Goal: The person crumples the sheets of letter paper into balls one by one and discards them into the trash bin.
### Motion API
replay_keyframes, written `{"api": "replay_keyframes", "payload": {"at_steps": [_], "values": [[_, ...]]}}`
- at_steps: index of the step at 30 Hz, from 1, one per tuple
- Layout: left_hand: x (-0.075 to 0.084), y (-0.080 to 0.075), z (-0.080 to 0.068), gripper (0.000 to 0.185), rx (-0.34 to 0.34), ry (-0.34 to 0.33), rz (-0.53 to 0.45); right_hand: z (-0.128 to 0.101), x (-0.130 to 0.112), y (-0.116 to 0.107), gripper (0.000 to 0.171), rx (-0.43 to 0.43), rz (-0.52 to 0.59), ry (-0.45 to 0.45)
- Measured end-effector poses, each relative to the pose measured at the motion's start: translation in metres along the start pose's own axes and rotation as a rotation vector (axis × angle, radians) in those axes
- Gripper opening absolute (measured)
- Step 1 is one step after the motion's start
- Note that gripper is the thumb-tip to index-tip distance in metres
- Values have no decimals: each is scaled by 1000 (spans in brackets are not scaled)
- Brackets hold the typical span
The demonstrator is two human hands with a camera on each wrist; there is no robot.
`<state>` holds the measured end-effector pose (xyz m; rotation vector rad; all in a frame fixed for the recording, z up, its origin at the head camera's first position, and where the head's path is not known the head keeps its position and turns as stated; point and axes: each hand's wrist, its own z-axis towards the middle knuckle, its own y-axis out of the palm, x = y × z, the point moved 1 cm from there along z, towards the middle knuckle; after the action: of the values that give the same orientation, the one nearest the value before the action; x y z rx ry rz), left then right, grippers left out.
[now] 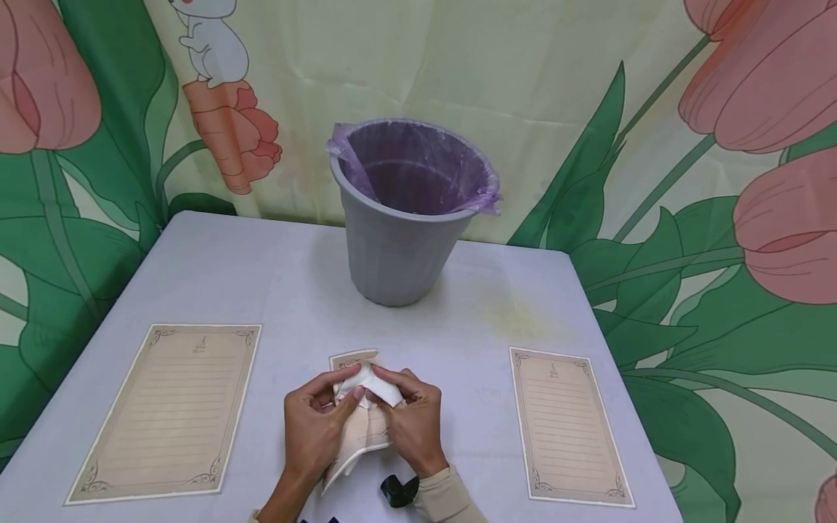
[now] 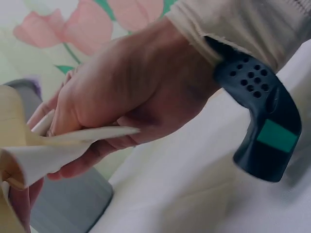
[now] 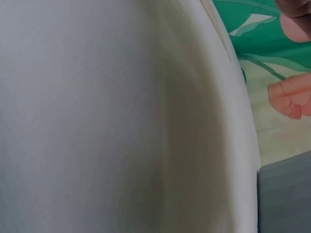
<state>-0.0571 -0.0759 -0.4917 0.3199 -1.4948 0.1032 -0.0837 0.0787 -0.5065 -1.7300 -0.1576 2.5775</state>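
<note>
Both hands hold one crumpled, partly folded sheet of cream paper (image 1: 360, 434) with a printed border, over the near middle of the table. My left hand (image 1: 315, 430) pinches its upper left part between thumb and fingers. My right hand (image 1: 417, 418) grips the right side, thumb at the bunched white top. The left wrist view shows the left hand (image 2: 126, 87) from the side, with paper (image 2: 53, 155) bent between its fingers. In the right wrist view a pale, blurred surface (image 3: 97, 116) fills most of the frame, with a bit of finger (image 3: 295, 8) at the upper right corner.
A grey bin (image 1: 399, 254) lined with a purple bag (image 1: 353, 163) stands at the table's back. Flat bordered lined sheets lie left (image 1: 170, 414) and right (image 1: 565, 428) of the hands on the white table (image 1: 294, 290). A tulip-print cloth (image 1: 458, 65) hangs behind.
</note>
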Motion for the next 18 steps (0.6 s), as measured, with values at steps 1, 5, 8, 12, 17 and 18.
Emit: {"api": "replay_keyframes", "payload": {"at_steps": [1, 5, 8, 12, 17, 18], "values": [[0, 0, 0, 33, -1, -4, 2, 0, -1, -1, 36, -22, -10, -6], [2, -1, 2, 32, 0, -1, 20, 1, -5, -10, 41, -143, -39, -49], [4, -3, 4, 30, -9, 13, 38, 2, -8, -18, 48, -243, -70, -96], [6, -6, 4, 29, -22, 15, 41, 5, -12, -27, 60, -365, -134, -134], [7, -8, 4, 30, -28, -18, 25, 11, -16, -37, 73, -509, -79, -111], [7, -9, 4, 30, -30, -25, 24, 12, -17, -38, 73, -532, -56, -100]]}}
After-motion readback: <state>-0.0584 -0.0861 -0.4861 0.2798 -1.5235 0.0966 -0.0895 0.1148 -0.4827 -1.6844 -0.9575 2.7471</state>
